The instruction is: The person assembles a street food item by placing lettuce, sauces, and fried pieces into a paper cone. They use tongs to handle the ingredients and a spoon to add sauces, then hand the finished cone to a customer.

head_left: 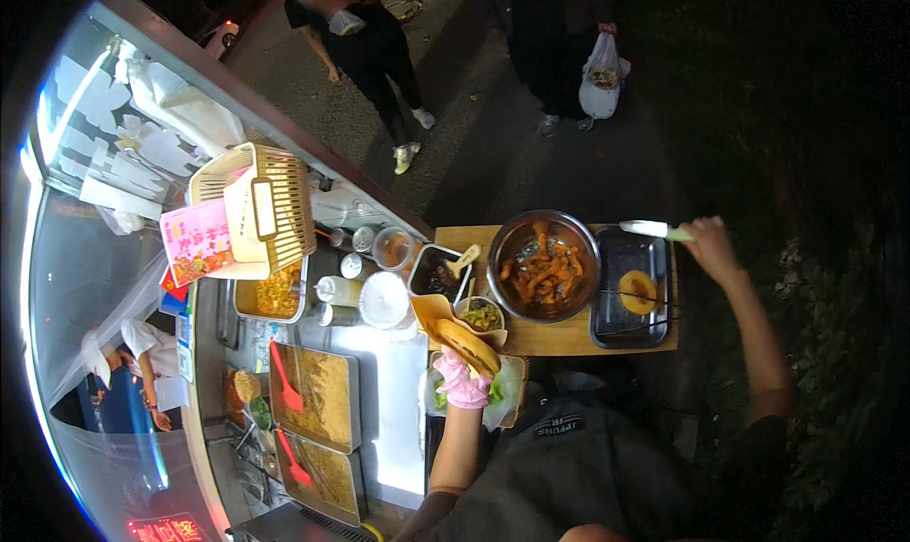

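My left hand (462, 381), in a pink glove, holds a split flat bun (466, 345) in a tan paper sleeve, above a small tub of chopped greens. My right hand (709, 243) is bare and grips a knife with a pale green handle and white blade (650, 228), held over the far edge of a metal tray (654, 324). On that tray lie a round golden piece of food (638, 289) and thin tongs. Between my hands stands a steel bowl of orange-brown meat pieces (542, 267) on a wooden board (550, 338).
A small bowl of chopped filling (482, 316) and a dark tub with a wooden spoon (439, 272) sit left of the steel bowl. Further left are sauce cups, a woven basket (275, 201), griddle trays with red spatulas (318, 400). Two people (370, 40) stand on the pavement beyond.
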Tool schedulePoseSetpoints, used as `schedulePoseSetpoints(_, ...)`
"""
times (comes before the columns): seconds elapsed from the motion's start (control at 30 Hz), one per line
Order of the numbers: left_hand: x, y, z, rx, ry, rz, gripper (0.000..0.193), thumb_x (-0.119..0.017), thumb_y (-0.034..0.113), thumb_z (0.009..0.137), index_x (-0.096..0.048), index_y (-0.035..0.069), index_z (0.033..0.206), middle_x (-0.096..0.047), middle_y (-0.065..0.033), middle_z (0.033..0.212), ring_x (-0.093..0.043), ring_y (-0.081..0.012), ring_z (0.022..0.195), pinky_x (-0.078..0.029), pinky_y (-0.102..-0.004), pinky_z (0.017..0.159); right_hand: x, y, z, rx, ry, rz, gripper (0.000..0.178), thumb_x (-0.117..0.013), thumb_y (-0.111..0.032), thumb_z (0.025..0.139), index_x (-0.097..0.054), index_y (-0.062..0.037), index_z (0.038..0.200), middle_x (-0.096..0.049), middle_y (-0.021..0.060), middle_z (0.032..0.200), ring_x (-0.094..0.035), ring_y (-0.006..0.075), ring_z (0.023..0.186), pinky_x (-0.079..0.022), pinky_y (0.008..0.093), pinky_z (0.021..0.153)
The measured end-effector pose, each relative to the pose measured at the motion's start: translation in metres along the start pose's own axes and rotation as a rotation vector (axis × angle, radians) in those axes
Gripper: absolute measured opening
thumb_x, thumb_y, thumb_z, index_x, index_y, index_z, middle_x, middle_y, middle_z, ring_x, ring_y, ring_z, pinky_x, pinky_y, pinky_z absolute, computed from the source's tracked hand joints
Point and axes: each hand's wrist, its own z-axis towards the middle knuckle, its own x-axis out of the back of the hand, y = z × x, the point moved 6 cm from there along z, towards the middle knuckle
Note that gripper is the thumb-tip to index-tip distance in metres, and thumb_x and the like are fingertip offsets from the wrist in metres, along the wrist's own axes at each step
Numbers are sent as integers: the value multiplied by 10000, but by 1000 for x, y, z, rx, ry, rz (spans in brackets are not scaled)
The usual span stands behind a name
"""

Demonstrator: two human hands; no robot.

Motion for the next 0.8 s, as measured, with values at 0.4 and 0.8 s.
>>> schedulePoseSetpoints(0.4, -52, 58, -4, 534, -132, -935, 653, -695, 563, 846, -510, 144, 1311, -610, -64, 1171, -597, -257, 1049, -520, -438, 929, -96, 0, -21, 10, 31, 100, 450, -772, -209, 783, -665, -107, 1208, -593, 91, 1098, -514, 267, 1123, -390, 416, 959)
schedulePoseSetpoints(0.8, -50, 77, 19, 937, 13, -2086, 743, -795, 455, 785, -485, 92, 1354, -584, -94, 1313, -570, -291, 1188, -474, -479, 1045, -86, -69, -88, 33, -292, 244, 481, -795, -198, 792, -636, -51, 1222, -643, 125, 1118, -606, 267, 1047, -464, 411, 930)
